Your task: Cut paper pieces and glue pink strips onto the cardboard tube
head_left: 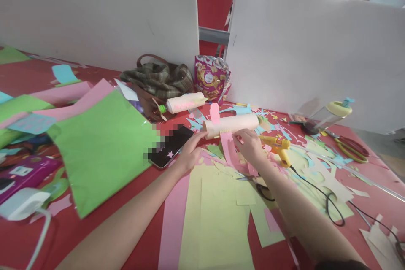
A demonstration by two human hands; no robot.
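A cream paper roll [234, 125] lies crosswise on the table, with a small pink tab [214, 113] standing up at its far side. From its near side a pink paper strip [229, 149] hangs down onto the scraps. My left hand [190, 152] reaches the roll's left end, its index finger stretched out to the lower edge and the other fingers loosely bent. At the roll's near side, just right of the pink strip, the fingers of my right hand [249, 147] are pinched together; what is between them is hidden. A yellow hot glue gun [278, 147] lies to the right of that hand.
A phone [171, 145] and a large green sheet [104, 147] lie left; pale yellow sheets [221, 219] in front. Behind are a decorated paper-wrapped bottle [186, 102], a snack bag [211, 76] and a plaid bag [161, 78]. Scissors [351, 147] and a clear bottle [327, 117] are right.
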